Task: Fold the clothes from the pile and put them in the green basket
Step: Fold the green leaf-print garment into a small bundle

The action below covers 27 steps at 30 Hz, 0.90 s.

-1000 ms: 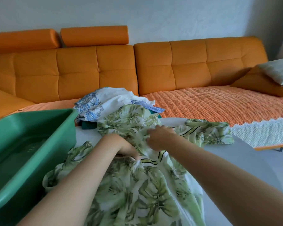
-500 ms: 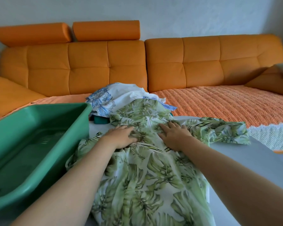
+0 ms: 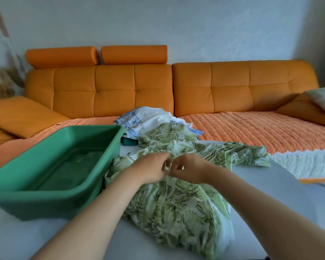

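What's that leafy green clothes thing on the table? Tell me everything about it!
The white garment with green leaf print looks like thin, soft cloth, with dark striped trim near one sleeve. It lies unfolded and wrinkled on the grey table, beside the green plastic basket. Its far end is up against the white and blue flowery cloth. The left hand and right hand pinch its middle with curled fingers.

Count: green basket [image 3: 45, 201], 1; garments just right of basket, 3: leaf-print garment [image 3: 176, 207], white-and-blue garment [image 3: 148, 119], teal garment [image 3: 129, 141] mostly hidden; hands, 2: left hand [image 3: 150, 167], right hand [image 3: 189, 169]; behind basket: sofa [image 3: 233, 87], 1; headrests [image 3: 62, 56] [image 3: 134, 54], 2.
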### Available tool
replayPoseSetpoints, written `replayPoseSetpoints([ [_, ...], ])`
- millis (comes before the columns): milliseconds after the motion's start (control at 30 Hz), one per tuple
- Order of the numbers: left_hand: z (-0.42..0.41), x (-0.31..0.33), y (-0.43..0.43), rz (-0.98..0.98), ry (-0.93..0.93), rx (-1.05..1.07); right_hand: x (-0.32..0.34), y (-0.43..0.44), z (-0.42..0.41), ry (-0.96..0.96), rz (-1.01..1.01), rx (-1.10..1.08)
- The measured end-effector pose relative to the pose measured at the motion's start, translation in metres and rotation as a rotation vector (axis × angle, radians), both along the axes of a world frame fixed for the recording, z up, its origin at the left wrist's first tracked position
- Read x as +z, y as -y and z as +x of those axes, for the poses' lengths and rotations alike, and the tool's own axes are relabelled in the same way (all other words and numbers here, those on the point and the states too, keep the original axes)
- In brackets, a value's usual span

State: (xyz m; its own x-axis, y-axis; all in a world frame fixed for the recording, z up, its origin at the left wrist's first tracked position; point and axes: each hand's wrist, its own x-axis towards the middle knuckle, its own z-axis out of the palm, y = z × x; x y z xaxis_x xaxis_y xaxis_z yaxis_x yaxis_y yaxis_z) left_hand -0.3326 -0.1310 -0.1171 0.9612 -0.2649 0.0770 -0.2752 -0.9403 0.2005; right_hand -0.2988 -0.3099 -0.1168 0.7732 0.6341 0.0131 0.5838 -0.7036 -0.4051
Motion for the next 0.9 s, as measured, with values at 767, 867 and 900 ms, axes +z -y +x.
replayPoseSetpoints([
  [767, -0.045, -0.017, -0.025, -0.216, 0.007, 0.234, -0.011, 0.021, -0.016, 0.548, -0.396, -0.153],
  [867, -0.033, -0.013, -0.03, -0.139, 0.269, 0.289, -0.006, 0.01, -0.009, 0.692, -0.242, -0.097],
  [900, -0.03, -0.013, -0.031, -0.108, 0.32, 0.287, -0.007, 0.005, -0.006, 0.729, -0.199, -0.032],
])
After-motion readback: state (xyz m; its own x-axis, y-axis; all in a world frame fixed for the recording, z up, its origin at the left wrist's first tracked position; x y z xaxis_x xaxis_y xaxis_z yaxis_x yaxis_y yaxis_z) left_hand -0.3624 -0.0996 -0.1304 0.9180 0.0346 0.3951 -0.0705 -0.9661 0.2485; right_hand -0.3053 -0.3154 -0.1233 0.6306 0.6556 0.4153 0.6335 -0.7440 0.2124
